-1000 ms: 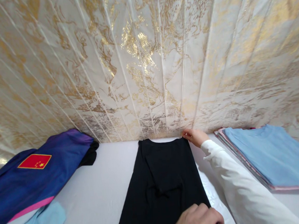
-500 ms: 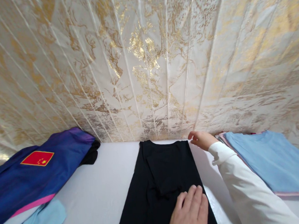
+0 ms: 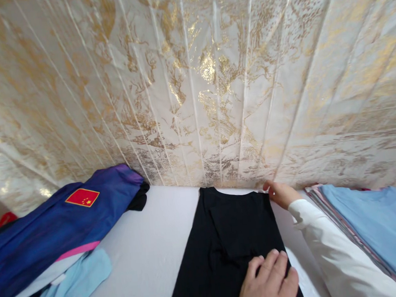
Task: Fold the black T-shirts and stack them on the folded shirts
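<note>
A black garment (image 3: 232, 237), folded into a long strip, lies on the white surface (image 3: 151, 257) with its far end against the wall. My left hand (image 3: 268, 282) rests flat on its near right part, fingers stretched out and together. My right hand (image 3: 279, 193), in a white sleeve, reaches to the far right corner of the garment. Its fingers are curled and pinch the edge there.
A gold-patterned white curtain (image 3: 193, 85) hangs right behind the surface. A dark blue garment with a red flag patch (image 3: 63, 223) lies at left over a light blue cloth (image 3: 81, 281). A stack of folded light blue clothes (image 3: 375, 226) sits at right.
My left hand has gone from gripping the garment's near edge to lying flat on the cloth a little farther up. My right hand stays at the far corner. The view has shifted left.
</note>
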A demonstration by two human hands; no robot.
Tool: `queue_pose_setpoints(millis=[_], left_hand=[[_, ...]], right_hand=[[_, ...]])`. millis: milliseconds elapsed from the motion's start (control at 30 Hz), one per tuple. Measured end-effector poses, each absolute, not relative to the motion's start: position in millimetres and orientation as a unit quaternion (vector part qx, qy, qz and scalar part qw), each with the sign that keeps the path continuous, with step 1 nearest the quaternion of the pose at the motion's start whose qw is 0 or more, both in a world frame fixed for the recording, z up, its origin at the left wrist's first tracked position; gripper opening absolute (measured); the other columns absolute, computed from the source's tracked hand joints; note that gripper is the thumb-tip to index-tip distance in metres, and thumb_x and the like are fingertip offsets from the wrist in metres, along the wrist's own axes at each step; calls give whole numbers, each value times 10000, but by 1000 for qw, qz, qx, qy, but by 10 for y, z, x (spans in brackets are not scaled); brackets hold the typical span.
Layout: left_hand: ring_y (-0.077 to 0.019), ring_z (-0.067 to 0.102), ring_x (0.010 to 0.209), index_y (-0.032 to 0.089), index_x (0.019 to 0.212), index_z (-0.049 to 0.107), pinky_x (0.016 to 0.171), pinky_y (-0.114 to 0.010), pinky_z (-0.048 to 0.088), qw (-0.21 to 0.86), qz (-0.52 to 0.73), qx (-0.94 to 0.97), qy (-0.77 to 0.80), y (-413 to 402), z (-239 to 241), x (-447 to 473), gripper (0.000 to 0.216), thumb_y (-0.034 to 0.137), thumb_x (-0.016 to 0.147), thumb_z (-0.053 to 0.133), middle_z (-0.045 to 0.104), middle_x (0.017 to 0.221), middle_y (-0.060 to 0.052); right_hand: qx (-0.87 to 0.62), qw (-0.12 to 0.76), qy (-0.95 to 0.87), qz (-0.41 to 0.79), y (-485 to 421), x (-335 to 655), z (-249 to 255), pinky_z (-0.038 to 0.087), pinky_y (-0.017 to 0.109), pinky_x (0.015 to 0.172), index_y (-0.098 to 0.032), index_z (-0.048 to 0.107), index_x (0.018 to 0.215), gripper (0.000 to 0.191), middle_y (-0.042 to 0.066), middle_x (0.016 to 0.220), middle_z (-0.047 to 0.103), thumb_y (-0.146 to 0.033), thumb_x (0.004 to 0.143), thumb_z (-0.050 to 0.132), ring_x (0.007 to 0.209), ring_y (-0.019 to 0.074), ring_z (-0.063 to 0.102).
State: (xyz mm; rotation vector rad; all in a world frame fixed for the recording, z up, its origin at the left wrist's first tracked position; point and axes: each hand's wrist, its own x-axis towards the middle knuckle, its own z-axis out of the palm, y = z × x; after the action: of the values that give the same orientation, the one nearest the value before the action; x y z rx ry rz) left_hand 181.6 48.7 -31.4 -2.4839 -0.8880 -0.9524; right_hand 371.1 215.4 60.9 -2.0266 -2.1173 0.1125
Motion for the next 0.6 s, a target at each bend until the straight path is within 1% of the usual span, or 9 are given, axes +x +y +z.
queue_pose_setpoints(millis=[100,200,267,333,367,400,433,500,600], left_hand=[[-184,491,1212,187,1162,543,917,-319,442,180,-333,-866,-327,486,-348,1784,312,274,977,308,563,1303,-35],[-185,514,1175,182,1179,519,889,-312,456,144,-309,-882,-324,496,-300,1745,299,304,958,359,581,1276,-42],[-213,533,1138,184,1151,521,840,-318,477,76,-281,-900,-324,509,-111,1671,328,401,916,446,585,1254,-60],[-237,556,1059,194,1078,537,787,-324,488,-27,-253,-900,-353,524,188,1532,369,462,828,572,595,1187,-63],[-227,563,994,198,1040,539,772,-320,486,-87,-241,-886,-385,533,350,1436,348,414,785,634,597,1121,-50],[-216,553,952,199,1004,534,780,-324,476,-128,-232,-867,-422,543,498,1326,268,306,781,637,588,1062,-40],[-210,536,938,197,973,527,795,-332,463,-147,-225,-850,-453,554,619,1206,194,197,790,591,574,1025,-36],[-204,509,917,191,944,512,809,-349,441,-145,-221,-819,-509,579,749,949,200,60,798,474,544,983,-38],[-220,486,911,180,947,505,808,-385,423,-78,-212,-770,-596,599,694,595,204,42,832,408,513,969,-52]], right_hand=[[-673,134,-727,24,2116,3650,677,401,261,666,-196,624,926,295,57,827,684,-35,745,453,738,174,615],[-636,148,-756,37,2046,3457,761,413,252,692,-203,629,936,252,44,846,681,-91,774,472,755,164,614],[-605,145,-780,59,2010,3238,819,421,231,691,-210,641,929,219,25,846,684,-125,780,505,755,150,623],[-582,137,-798,78,2016,2966,880,425,216,690,-212,659,915,203,15,850,693,-136,782,526,761,142,633],[-575,133,-803,85,2039,2818,912,426,212,696,-211,669,904,196,15,852,699,-138,785,532,770,142,638],[-570,129,-806,90,2073,2667,942,427,212,706,-210,678,894,190,17,856,705,-139,791,535,786,144,643],[-570,125,-807,93,2117,2515,969,428,216,721,-209,686,882,183,24,862,710,-144,799,536,810,151,648],[-581,117,-800,94,2214,2222,1001,435,244,753,-199,696,855,172,55,880,715,-170,826,530,861,178,652],[-614,100,-777,94,2331,1850,975,463,316,783,-171,685,861,183,94,920,701,-267,876,530,889,203,645]])
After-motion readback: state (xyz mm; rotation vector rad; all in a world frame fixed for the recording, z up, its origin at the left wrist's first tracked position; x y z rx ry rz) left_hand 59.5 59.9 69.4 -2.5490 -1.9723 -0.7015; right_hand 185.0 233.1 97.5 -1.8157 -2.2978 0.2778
